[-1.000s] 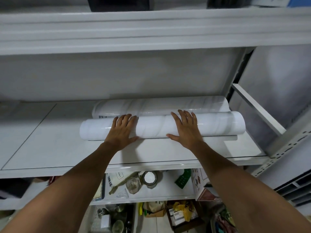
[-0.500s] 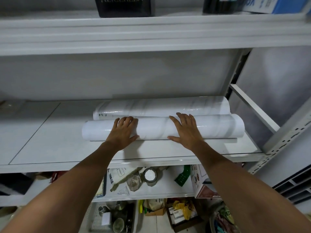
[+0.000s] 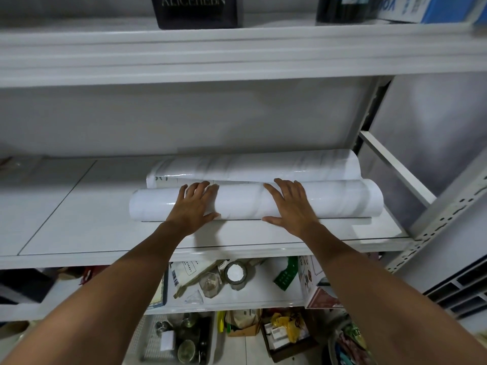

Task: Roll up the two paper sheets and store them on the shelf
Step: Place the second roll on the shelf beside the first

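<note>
Fingers point(image 3: 201, 188) of left hand point(image 3: 193, 209): straight, slightly spread, laid flat over the top of the front roll of glossy white paper with faint grey marbling point(image 3: 242, 204); thumb against the roll's near side, low by the shelf board

Fingers point(image 3: 288, 188) of right hand point(image 3: 291, 209): same posture, flat and slightly spread on the same roll, thumb out to the left along its near edge

Front roll: lies lengthwise on the white middle shelf board point(image 3: 79, 206), towards its right end, both hands resting on its middle part

Rear roll of matching white marbled paper point(image 3: 263, 169): just behind the front roll, parallel and touching it, its loose edge partly unrolled, printed marks showing at the left end

White upper shelf point(image 3: 237, 54): carries a black box with white lettering point(image 3: 197, 11)

Lower shelf: glass jar with white lid point(image 3: 235, 275) and green card tag point(image 3: 286, 273) among mixed small goods
</note>
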